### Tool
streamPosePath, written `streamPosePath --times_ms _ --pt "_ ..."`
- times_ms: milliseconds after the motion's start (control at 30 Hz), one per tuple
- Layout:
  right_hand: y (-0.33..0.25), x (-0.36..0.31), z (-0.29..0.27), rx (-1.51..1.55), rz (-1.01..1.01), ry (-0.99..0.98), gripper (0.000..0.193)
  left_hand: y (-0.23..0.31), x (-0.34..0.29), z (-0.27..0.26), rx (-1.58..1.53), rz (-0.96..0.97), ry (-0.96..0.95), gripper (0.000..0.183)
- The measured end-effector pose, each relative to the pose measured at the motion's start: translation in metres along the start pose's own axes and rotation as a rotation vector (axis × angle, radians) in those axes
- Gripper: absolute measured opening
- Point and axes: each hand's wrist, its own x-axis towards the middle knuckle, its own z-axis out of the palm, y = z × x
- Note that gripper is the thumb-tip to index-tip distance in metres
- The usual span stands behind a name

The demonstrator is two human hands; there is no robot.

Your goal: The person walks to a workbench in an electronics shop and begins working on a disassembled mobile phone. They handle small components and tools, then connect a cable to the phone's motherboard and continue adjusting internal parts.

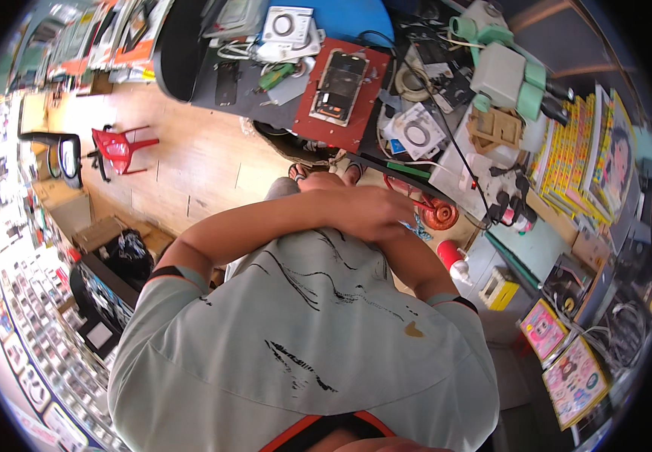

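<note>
My arms cross in front of my grey shirt. My left hand (377, 213) lies over my right forearm (410, 264), its fingers blurred and turned downward. My right hand is mostly hidden under the left forearm; a patch of skin just beyond may be part of it or my leg. No held item shows in either hand. Ahead, on a dark workbench, a red mat (369, 83) bears a smartphone (341, 84) with a dark face and a pale frame. It lies apart from my hands.
A green tool (275, 76), a roll of tape (413, 81) and white boxes (288, 26) crowd the bench. To the right stand yellow-spined books (578, 151), a mint-green and grey device (499, 71) and a red-capped bottle (452, 258). A red plastic chair (117, 151) is on the left floor.
</note>
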Motion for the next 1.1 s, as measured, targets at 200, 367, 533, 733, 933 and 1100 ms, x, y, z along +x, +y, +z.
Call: streamPosePath --times_ms 200,367,533,733,933,1100 --pt "-0.076 0.051 0.004 -0.227 -0.068 -0.319 0.019 0.02 -0.02 -0.007 0.0 0.146 0.095 0.022" --pt "-0.094 0.08 0.067 -0.245 -0.021 -0.466 0.016 0.023 -0.098 -0.01 -0.054 0.073 0.085 0.019" --pt "-0.123 0.097 0.126 -0.28 0.07 -0.449 0.017 0.049 -0.177 -0.002 -0.043 0.088 0.201 0.021" --pt "-0.156 0.122 0.193 -0.363 0.138 -0.542 0.014 0.06 -0.246 0.007 -0.073 0.132 0.06 0.028" --pt "-0.166 0.144 0.21 -0.351 0.227 -0.574 0.014 0.068 -0.274 0.009 -0.086 0.31 0.2 0.035" --pt "-0.163 0.159 0.209 -0.267 0.277 -0.563 0.015 0.053 -0.28 -0.015 -0.01 0.03 -0.131 0.039"
